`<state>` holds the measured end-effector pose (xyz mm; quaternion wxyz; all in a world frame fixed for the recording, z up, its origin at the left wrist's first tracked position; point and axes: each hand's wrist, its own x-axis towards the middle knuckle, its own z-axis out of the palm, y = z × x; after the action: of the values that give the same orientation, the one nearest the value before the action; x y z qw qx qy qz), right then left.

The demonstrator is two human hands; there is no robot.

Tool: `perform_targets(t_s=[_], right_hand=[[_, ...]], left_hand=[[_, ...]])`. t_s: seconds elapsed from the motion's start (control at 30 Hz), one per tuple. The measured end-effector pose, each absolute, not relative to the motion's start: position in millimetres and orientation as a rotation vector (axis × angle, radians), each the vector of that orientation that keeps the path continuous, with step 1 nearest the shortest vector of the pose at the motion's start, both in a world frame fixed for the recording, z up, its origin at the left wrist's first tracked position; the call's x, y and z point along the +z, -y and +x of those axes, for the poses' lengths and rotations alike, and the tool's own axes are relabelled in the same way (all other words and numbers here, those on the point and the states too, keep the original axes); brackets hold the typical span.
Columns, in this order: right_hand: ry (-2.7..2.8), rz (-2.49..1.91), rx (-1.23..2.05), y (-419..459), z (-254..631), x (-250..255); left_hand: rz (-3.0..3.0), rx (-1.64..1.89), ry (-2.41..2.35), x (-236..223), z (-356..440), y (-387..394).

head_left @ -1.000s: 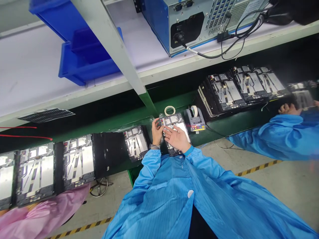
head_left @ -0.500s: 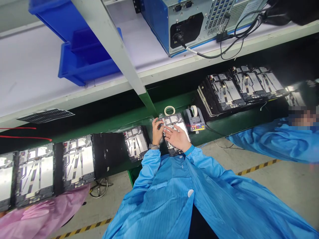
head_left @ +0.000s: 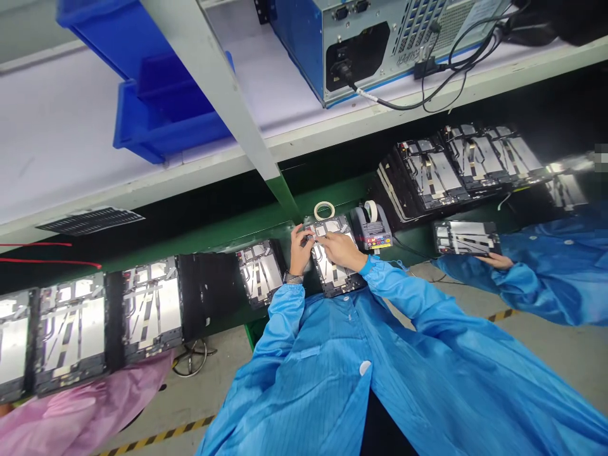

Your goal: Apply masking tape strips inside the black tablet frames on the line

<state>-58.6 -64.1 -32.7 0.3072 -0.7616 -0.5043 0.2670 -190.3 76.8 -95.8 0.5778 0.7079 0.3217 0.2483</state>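
Observation:
In front of me an opened tablet (head_left: 335, 273) lies on the green bench, its silver battery and black flex cables showing. My left hand (head_left: 299, 252) is at its upper left corner, thumb and forefinger closed in a pinch. Over the tablet's upper part, my right hand (head_left: 342, 251) has its fingers bent together, their tips close to the left hand's. Whatever either hand pinches is too small to make out. A roll of tape (head_left: 324, 211) lies just behind the tablet. To the right of it stands a grey tape dispenser (head_left: 373, 228) with a roll on top.
Another opened tablet (head_left: 260, 273) lies to the left, with a row of tablets (head_left: 152, 304) beyond. Tablets on black stacks (head_left: 434, 174) stand at the right. A co-worker's hand (head_left: 498, 260) holds a tablet there. A shelf post (head_left: 237, 107) comes down behind the work.
My right hand has turned from an open palm to bent, pinching fingers by the left hand. The left hand stays nearly still. At the right, the co-worker has brought in a tablet.

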Motion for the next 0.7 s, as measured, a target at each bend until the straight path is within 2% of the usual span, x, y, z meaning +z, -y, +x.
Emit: perform_targets(t_s=[0.23, 0.37, 0.47, 0.6, 0.7], right_hand=[[1.499, -1.909, 0.743, 58.2, -44.0, -37.7], [1.525, -1.857, 0.793, 48.2, -33.1, -23.8], [1.519, -1.909, 0.702, 56.6, -21.6, -10.9], [1.039, -2.032, 0.419, 105.6, -16.5, -15.6], [0.660, -2.019, 0.432, 153.2, -27.9, -42.4]], left_hand=[[1.625, 0.519, -0.706, -94.8, -193.3, -85.3], [1.661, 0.498, -0.703, -92.1, -193.1, -88.0], [1.692, 0.449, -0.723, -85.0, -188.7, -92.8], [1.716, 0.465, -0.725, -74.5, -188.0, -94.6], [1.603, 0.571, -0.830, -77.7, -203.8, -72.6]])
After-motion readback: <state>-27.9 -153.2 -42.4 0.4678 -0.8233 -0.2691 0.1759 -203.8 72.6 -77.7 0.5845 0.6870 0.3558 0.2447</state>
